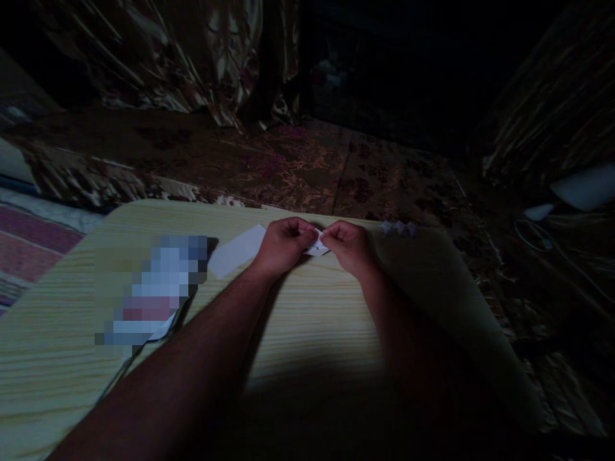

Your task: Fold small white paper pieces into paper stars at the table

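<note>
Close together near the far edge of the table, my left hand (286, 243) and my right hand (350, 244) both pinch a small piece of white paper (316, 247). It looks folded, though the fingers cover part of it. A flat white sheet of paper (236, 251) lies just left of my left hand. To the right of my right hand stand several small folded paper shapes (398, 228) in a row.
The light wood-grain table (307, 314) has a pixelated flat object (158, 282) on its left side. Behind it is a dark patterned cloth surface (288, 160) with curtains above. A white lamp-like object (586, 187) and a cable (533, 235) are at the right.
</note>
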`<state>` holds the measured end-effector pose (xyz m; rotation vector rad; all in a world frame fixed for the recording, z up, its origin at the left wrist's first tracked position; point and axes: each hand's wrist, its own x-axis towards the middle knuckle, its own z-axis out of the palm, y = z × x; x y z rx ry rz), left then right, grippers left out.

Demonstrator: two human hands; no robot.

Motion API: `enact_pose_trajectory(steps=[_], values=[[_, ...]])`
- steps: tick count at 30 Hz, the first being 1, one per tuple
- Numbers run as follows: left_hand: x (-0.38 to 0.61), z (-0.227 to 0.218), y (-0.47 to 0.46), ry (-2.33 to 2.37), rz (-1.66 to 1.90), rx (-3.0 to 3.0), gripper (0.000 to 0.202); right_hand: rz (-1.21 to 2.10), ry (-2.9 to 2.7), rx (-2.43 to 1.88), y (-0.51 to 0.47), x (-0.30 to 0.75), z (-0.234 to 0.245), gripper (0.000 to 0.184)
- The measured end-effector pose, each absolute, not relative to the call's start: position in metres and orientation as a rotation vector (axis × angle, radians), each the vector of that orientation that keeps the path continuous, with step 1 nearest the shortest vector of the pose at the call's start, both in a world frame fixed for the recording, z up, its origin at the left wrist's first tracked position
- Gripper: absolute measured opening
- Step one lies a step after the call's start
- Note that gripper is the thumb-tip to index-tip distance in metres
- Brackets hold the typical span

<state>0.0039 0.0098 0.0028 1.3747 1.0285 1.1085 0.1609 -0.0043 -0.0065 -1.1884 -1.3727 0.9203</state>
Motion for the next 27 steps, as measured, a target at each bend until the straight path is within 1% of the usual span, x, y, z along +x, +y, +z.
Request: enact_pose_trajectory(steps=[11,17,24,27], values=[[0.0055,0.005,0.0091,1.01,1.148,1.344,0.017,0.944,-1.415,-1.196,-0.0046,0.16,-0.0065,0.01],[0.0059,0.0055,0.0082,1.009,1.135,1.347,0.017,0.934,-1.45,-1.194,-0.0041,0.1603,-0.008,0.009],[0.005,0.0034,0.0105,0.999,1.193,1.281,0.02,1.085,-1.429,-1.111,-0.0057,0.1623,-0.0008,0.017],[0.0045,0.0038,0.0106,0.989,1.204,1.278,0.02,1.081,-1.449,-1.155,-0.0062,0.1616,-0.0005,0.018]])
